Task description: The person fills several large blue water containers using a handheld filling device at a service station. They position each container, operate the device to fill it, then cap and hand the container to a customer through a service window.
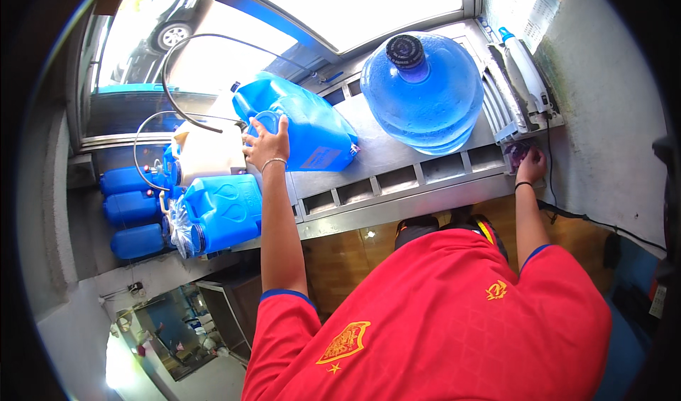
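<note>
Centrally left of the picture, a round blue cap (pixel 265 119) sits on a blue jug (pixel 312 121), near the left end of a metal counter (pixel 383 154). The person's left hand (pixel 269 146) is on the cap, fingers curved around its near side on the left, thumb on the right; the cap lies between them, just beyond the palm. That spread grip seems meant to control the cap while the jug rests on the counter.

At the counter's right end, by its near corner, the right hand (pixel 530 167) reaches to some small purple items (pixel 518 151). They lie at its fingertips, but I cannot tell whether the fingers are pinching any.

Between the hands, a large clear-blue bottle (pixel 424 92) with a dark cap stands upright, probably kept back from the near edge for stability. Open slots (pixel 397 180) line that edge. Past the left end are a white jug (pixel 211 146) and more blue jugs (pixel 230 206). Farther right, a white tool (pixel 525 71) with a blue tip leans beside the wall.
</note>
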Action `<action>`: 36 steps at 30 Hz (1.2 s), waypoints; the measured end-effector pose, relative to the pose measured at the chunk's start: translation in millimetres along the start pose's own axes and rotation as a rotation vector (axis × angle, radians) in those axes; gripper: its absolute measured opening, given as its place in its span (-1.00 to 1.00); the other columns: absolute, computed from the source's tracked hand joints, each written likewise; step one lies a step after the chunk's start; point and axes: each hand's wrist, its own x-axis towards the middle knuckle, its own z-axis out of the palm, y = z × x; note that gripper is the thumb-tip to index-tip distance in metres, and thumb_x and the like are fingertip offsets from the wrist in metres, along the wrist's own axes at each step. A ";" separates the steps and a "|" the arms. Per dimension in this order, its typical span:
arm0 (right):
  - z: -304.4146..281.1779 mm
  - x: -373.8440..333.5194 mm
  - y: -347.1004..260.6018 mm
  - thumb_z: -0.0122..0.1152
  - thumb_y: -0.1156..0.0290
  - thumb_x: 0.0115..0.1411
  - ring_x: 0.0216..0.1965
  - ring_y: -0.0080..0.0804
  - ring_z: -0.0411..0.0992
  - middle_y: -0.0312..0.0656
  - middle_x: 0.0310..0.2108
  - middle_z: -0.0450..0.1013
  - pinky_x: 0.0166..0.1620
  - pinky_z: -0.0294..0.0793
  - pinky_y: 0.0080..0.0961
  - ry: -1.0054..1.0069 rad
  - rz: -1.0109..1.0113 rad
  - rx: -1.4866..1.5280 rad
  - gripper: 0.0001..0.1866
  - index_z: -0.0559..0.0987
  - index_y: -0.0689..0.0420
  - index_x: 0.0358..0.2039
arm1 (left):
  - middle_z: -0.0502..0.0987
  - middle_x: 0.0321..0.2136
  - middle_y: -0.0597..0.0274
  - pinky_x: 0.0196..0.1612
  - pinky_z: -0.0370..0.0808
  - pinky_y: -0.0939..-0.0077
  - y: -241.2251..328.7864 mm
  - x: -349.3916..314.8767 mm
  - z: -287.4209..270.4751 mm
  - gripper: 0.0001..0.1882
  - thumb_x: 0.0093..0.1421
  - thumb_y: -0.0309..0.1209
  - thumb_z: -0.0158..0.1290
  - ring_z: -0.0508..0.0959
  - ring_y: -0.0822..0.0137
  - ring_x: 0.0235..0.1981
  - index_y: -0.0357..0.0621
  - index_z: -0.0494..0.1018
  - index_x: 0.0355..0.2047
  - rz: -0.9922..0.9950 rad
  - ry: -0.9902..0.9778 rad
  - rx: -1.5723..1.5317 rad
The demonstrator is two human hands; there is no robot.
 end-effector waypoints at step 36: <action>5.5 -184.9 -277.3 0.08 0.72 -0.08 -0.24 -0.26 0.60 0.02 -0.27 0.55 -0.21 0.63 -0.42 -1.386 -0.711 0.610 -0.81 0.28 0.19 -0.58 | 0.07 0.38 -0.21 0.29 0.25 -0.20 -50.8 47.8 -35.0 0.10 0.06 0.46 -0.01 0.07 -0.32 0.38 0.35 -0.15 0.47 0.953 -0.150 0.112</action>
